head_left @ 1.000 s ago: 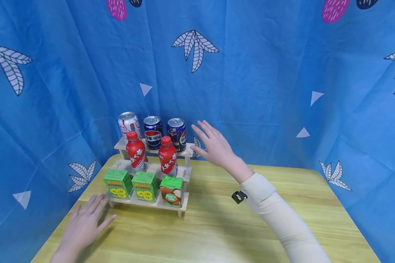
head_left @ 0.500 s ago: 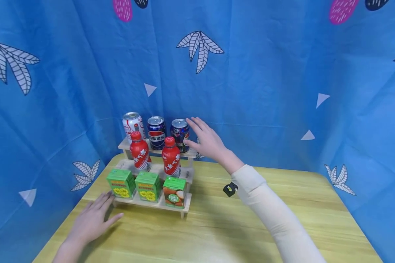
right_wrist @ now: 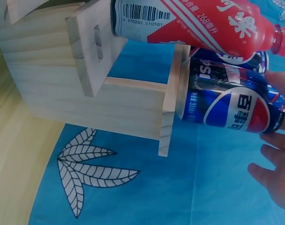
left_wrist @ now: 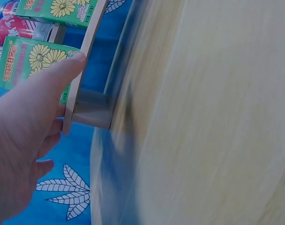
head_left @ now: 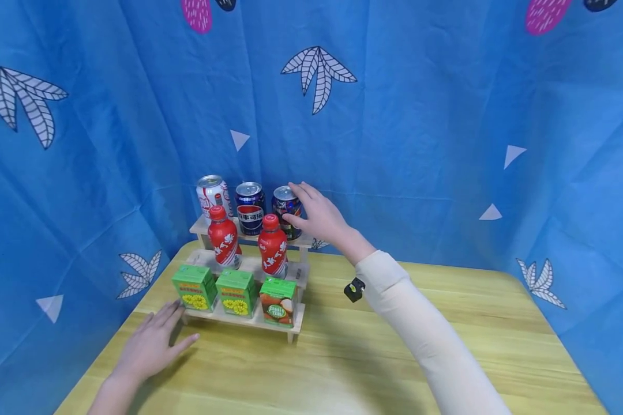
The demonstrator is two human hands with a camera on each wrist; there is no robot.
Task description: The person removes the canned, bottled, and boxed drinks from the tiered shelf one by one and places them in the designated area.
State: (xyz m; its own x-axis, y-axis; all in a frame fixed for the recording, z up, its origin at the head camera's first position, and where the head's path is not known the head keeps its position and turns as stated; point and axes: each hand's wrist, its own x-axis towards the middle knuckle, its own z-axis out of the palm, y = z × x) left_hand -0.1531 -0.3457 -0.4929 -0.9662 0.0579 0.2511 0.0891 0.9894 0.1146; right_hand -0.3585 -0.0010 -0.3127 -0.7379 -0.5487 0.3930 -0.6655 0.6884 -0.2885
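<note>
My right hand (head_left: 322, 218) is at the dark blue Pepsi can (head_left: 286, 207) on the right of the top shelf. Its thumb lies across the can's front, with the fingers round the far side near the lid. The right wrist view shows the fingers at the top of this Pepsi can (right_wrist: 236, 105), whose base is on the shelf. My left hand (head_left: 147, 346) lies at the left corner of the bottom shelf, fingers fairly straight. Nearest to it is a green drink carton with yellow flowers (head_left: 194, 288); in the left wrist view the thumb overlaps that carton (left_wrist: 20, 63).
A three-step wooden rack (head_left: 239, 323) holds the drinks. Beside the right can stand another Pepsi can (head_left: 250, 208) and a white can (head_left: 213, 196). Two red bottles (head_left: 273, 248) fill the middle step. Below are more cartons (head_left: 278, 302). A blue curtain (head_left: 420, 144) hangs behind the table (head_left: 394, 346).
My right hand has moved left from beside the rack to the right Pepsi can. The left hand stays by the rack's front left corner. The view has shifted slightly.
</note>
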